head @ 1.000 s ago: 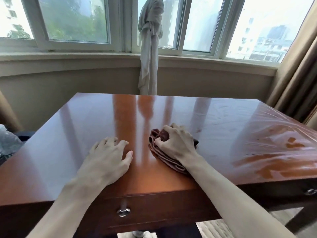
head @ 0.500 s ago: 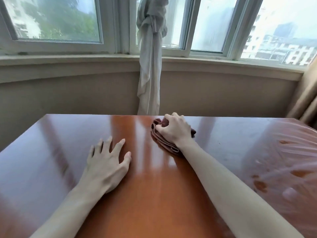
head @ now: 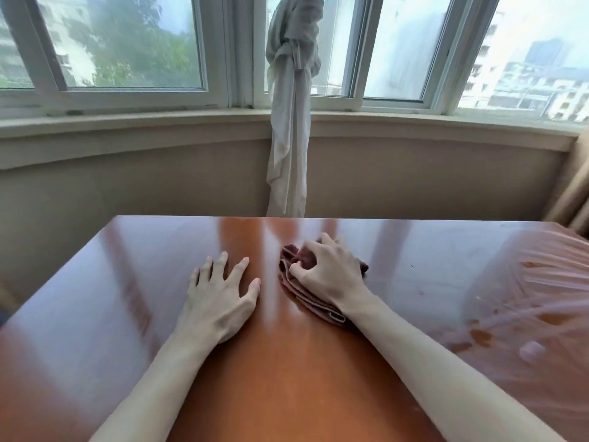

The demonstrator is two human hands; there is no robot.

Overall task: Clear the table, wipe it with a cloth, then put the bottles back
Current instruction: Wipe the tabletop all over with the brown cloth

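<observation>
On the table (head: pixel 127 298) — left hand (head: pixel 220 298) fingers splayed flat, right hand (head: pixel 331 272) fingers clutching the cloth (head: pixel 296 282).

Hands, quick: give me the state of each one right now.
Left hand: open, fingers spread flat on the table, holding nothing.
Right hand: closed, fingers curled over the reddish cloth, pressing it to the table.

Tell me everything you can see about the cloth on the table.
The cloth is a reddish-brown fabric rag, bunched into soft folds with a stitched hem showing at its near end. It lies on the glossy wooden table, near the middle and toward the far edge. The right hand lies on top of it, fingers curled into the folds and thumb pinching the fabric. The left hand rests flat beside it, not touching it.
</observation>
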